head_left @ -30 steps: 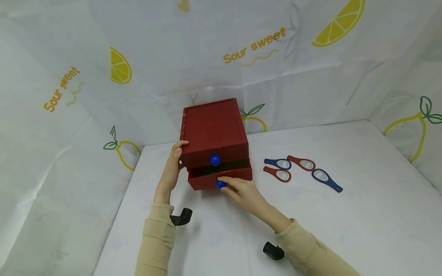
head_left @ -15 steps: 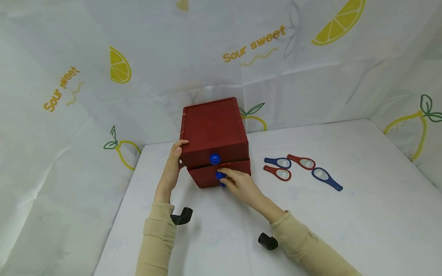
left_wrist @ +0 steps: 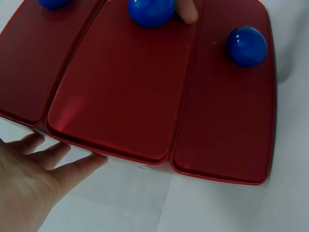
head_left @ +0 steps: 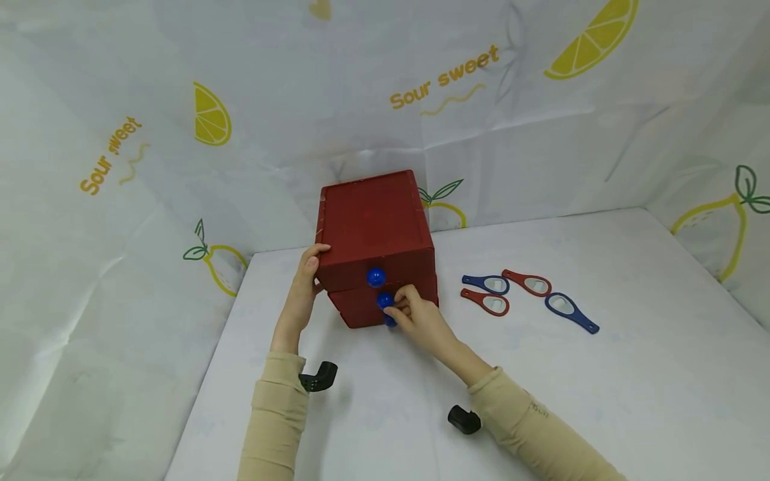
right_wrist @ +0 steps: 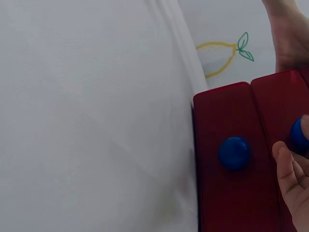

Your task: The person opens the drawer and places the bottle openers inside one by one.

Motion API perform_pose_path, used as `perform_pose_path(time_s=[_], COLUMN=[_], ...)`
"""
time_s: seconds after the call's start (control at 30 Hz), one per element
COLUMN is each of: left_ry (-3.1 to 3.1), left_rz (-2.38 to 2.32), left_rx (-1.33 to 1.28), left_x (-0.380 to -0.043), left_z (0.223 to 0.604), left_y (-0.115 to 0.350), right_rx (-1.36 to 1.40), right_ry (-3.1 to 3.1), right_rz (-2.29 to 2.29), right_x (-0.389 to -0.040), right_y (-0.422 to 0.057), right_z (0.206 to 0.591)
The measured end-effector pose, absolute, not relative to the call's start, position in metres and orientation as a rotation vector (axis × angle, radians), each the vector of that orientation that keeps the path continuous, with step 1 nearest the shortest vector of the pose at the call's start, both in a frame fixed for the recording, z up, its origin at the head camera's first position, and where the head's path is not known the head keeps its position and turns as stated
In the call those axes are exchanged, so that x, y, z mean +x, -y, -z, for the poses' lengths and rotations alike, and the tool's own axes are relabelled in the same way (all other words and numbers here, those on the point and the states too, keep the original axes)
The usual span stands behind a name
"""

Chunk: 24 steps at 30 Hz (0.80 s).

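Red drawer cabinet (head_left: 369,220) stood on the white worktop (head_left: 601,407) with three stacked drawers, each front bearing one round blue knob: lower knob (head_left: 390,321), middle knob (head_left: 383,298) and top knob (head_left: 375,278). All three fronts sat closed, so whatever the drawers contained could not be seen. Directly before the middle front, the right hand (head_left: 422,322) had its thumb and fingers curled at the middle knob, pinching it, and partly covered that front and the lower knob just below. Along the cabinet's left side lay the left hand (head_left: 301,294), its fingers nearly straight and slightly spread, tips touching the edge. Nearest the viewer were two beige sleeves (head_left: 277,414), with a black wrist device (head_left: 319,378) beside each. To the right of the cabinet, apart from both hands, four flat loop-ended tools rested on the worktop: a blue one (head_left: 480,282) just beyond a red one (head_left: 480,299), another red one (head_left: 521,280) beside them, and another blue one (head_left: 575,315) farthest right. Behind everything hung a white backdrop (head_left: 289,60) printed with lemons and "Sour sweet" lettering.
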<state>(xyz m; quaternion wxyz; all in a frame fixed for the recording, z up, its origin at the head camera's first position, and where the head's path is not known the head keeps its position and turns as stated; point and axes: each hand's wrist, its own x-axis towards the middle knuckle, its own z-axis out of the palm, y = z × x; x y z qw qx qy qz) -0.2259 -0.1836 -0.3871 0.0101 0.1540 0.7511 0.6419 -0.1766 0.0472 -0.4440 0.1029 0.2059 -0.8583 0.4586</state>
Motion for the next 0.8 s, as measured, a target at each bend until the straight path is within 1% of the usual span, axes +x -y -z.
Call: perform_pose_path(time_s=[0.23,0.37,0.53,0.8], left_ry=[-2.357,-2.372,-2.378,-2.363], left_rz=[-1.974,-1.955,-1.942,-1.960], left_rx=[0.485,0.497,0.490,0.498], left_x=[-0.218,-0.211,-0.208,-0.209], left_z=[0.376,0.366,0.363,0.365], left_y=[0.180,0.176,0.175,0.175], right_rx=[0.559,0.602,0.654,0.474], right_ry=[2.639,2.657,2.705,2.684], right_rz=[-1.348,-1.335,-1.378,-1.608], right_x=[-0.178,-0.180,-0.183,-0.191], right_y=[-0.052,-0.053,-0.053,-0.051], right_z=[0.459,0.467,0.476,0.483])
